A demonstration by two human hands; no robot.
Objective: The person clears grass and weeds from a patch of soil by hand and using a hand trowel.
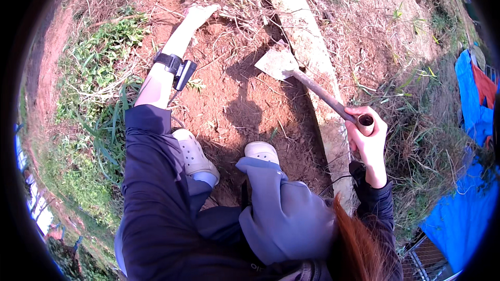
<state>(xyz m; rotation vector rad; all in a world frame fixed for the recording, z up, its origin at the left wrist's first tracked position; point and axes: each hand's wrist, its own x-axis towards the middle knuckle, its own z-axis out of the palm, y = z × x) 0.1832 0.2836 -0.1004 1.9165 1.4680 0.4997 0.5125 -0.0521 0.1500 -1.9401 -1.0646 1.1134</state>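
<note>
My right hand (371, 138) is wrapped round the handle of a short hand hoe (325, 95), near its hollow, tube-like end. The hoe's flat, soil-smeared blade (277, 62) rests at the ground against the inner side of a concrete curb (312, 41). My left arm stretches far forward, and my left hand (198, 15) is low among dry weeds (237, 8) beside the soil. Its fingers look closed round some dry stems, though bright sunlight washes out the detail. A black strap with a small device (179, 70) sits on the left wrist.
Reddish bare soil (219, 104) with loose twigs lies between my feet and the weeds. My pale clogs (195, 153) stand on it. Green plants (101, 67) grow on the left. Beyond the curb are dry grass (416, 119) and a blue tarp (461, 213) on the right.
</note>
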